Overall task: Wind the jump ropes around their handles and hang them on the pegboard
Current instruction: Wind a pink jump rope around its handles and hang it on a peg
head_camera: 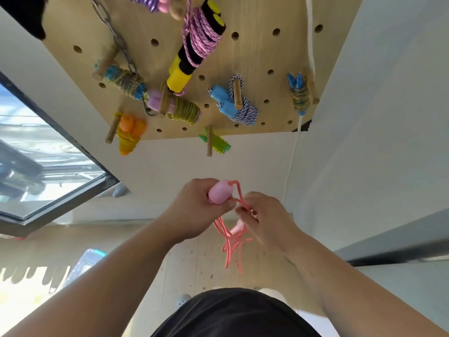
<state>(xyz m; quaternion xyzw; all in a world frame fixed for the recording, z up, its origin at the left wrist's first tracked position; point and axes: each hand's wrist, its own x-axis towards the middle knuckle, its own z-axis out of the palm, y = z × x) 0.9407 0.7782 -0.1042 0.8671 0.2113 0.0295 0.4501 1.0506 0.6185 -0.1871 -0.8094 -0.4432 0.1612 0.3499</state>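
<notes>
Gripping a pink handle (218,193) in the left hand (196,210), right hand (263,218) pinching the pink rope (233,244), loops dangling, pegboard (255,57) above.

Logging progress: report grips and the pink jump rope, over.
Left grip holds pink handle. Right grip pinches pink jump rope, loops dangling unwound. Pegboard ahead, nothing between.

Daylight enters through the window (48,166) below and left of the pegboard (257,59), which is evenly, softly lit. Far below the pegboard, the floor (29,295) glares white with jagged shadows. Straight lines bow away from the pegboard, and detail is slightly soft.
</notes>
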